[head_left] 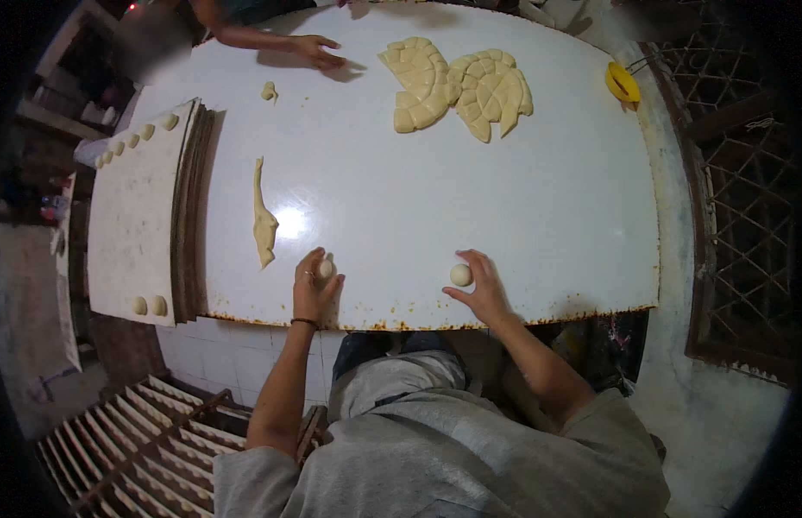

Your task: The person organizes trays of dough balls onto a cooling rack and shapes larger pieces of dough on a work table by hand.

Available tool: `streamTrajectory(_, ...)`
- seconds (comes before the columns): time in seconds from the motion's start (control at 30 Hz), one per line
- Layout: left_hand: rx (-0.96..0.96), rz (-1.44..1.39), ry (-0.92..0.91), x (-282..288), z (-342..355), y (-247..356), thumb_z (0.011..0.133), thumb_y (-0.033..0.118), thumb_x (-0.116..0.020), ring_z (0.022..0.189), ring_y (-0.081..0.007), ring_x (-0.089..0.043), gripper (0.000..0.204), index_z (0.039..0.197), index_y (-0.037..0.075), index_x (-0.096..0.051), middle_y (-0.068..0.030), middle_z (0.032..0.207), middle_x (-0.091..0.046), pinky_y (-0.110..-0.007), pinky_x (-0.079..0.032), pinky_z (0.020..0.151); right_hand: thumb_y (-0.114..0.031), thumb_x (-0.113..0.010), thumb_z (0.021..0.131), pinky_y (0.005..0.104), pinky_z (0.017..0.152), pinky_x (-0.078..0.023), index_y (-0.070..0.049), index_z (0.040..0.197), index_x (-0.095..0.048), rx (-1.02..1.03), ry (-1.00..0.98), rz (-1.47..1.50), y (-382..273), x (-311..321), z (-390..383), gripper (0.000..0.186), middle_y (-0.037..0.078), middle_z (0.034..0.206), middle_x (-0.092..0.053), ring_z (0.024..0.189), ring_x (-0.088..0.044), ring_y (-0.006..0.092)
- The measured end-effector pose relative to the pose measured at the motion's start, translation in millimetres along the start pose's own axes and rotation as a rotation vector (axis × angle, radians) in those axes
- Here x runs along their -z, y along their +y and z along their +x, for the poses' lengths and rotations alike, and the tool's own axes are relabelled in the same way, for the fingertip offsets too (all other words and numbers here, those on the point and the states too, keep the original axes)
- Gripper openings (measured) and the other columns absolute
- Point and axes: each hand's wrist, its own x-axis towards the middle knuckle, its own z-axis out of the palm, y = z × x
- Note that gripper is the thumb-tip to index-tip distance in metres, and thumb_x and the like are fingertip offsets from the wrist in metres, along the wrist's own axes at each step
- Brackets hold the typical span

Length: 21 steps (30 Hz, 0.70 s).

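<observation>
Near the front edge of the white table, my left hand [309,289] curls around a small round dough ball [326,268], its thumb and fingers on either side. Farther right, my right hand [485,289] cups a second dough ball [460,274] in the curve between thumb and fingers. Both balls appear to rest on the tabletop. A long, thin strip of dough [263,222] lies to the left of my left hand. At the far side sit two flat dough slabs, a left one [418,82] and a right one [491,86], both scored into pieces.
A stack of boards [133,216] with several dough balls along its edges stands at the left. Across the table another person's hand [319,52] reaches in near a small dough scrap [269,91]. A yellow scraper-like tool [622,82] lies far right. A slatted rack [142,440] stands lower left.
</observation>
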Motion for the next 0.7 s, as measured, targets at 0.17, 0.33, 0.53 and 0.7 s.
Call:
streamTrajectory(0.17,0.059,-0.11,-0.089,6.3,4.8,-5.5,0.08,0.01,-0.089,0.134,-0.0335,-0.057,0.071,0.143,0.004,-0.058,-0.0156,0.141,-0.061,-0.043,-0.048,0.116,-0.013,-0.091,0.077,0.0472,0.117,-0.046,-0.016,0.161,-0.043,0.009,-0.173,-0.018,8.4,66.0,14.4,0.096,0.014,0.151,-0.049,0.142,-0.05,0.031)
streamTrajectory(0.33,0.032,0.074,-0.202,29.0,9.6,-4.9,0.08,0.007,-0.086,0.132,-0.036,-0.057,0.068,0.143,0.006,-0.061,-0.0144,0.142,-0.063,-0.043,-0.048,0.115,-0.006,-0.081,0.082,0.044,0.116,-0.044,-0.016,0.152,-0.054,0.215,-0.261,-0.161,-20.7,40.8,25.1,0.076,0.016,0.144,-0.053,0.136,-0.051,0.038)
streamTrajectory(0.53,0.149,-0.266,-0.027,71.7,1.8,-18.8,0.087,0.016,-0.083,0.114,-0.0242,-0.07,0.045,0.128,0.004,-0.072,-0.013,0.125,-0.072,-0.039,-0.057,0.1,-0.005,-0.075,0.089,0.0348,0.094,-0.055,0.001,0.129,-0.069,-0.02,-0.053,-0.072,-36.9,-5.8,27.4,0.041,0.012,0.12,-0.069,0.109,-0.067,0.0228)
streamTrajectory(0.7,0.245,-0.496,0.376,264.6,-4.2,-36.8,0.089,0.022,-0.088,0.117,-0.0199,-0.069,0.049,0.131,0.004,-0.07,-0.01,0.129,-0.071,-0.035,-0.057,0.101,-0.005,-0.072,0.094,0.0323,0.094,-0.056,0.0,0.14,-0.064,-0.352,-0.017,0.386,-145.9,-23.2,25.2,0.047,0.009,0.123,-0.069,0.107,-0.067,0.0192)
